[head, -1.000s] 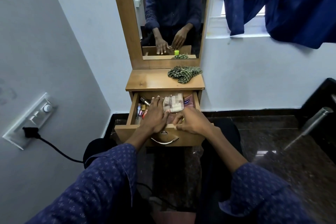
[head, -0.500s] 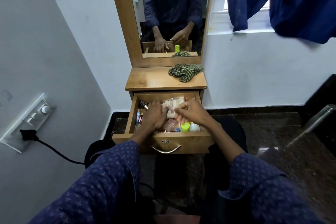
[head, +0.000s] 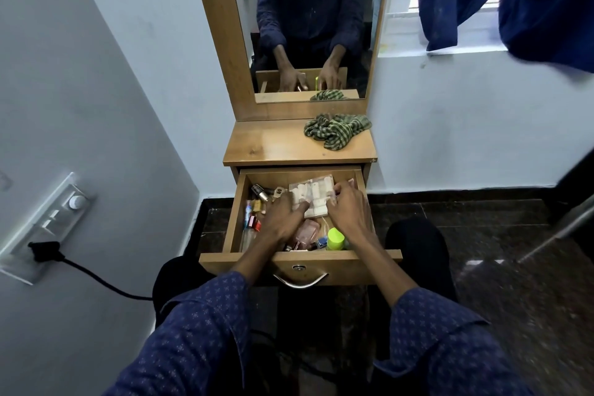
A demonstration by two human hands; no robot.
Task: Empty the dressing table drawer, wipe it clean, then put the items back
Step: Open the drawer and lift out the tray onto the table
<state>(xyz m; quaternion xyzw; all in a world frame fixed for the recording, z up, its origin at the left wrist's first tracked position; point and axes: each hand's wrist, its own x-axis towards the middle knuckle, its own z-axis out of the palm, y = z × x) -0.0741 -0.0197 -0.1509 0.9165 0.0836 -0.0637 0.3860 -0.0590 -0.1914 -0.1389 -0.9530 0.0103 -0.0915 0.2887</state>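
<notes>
Drawer (head: pixel 299 262) pulled further out vs 1 s ago; both hands, left (head: pixel 283 219) & right (head: pixel 348 207), grip white packet (head: pixel 313 196) (cloth (head: pixel 336 130) on surface (head: pixel 273 145)).

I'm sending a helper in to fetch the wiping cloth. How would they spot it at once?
Find the wooden dressing table below the tall mirror. On its top, at the right rear corner above the open drawer, lies a crumpled green checked cloth, the only thing on that surface.
</notes>
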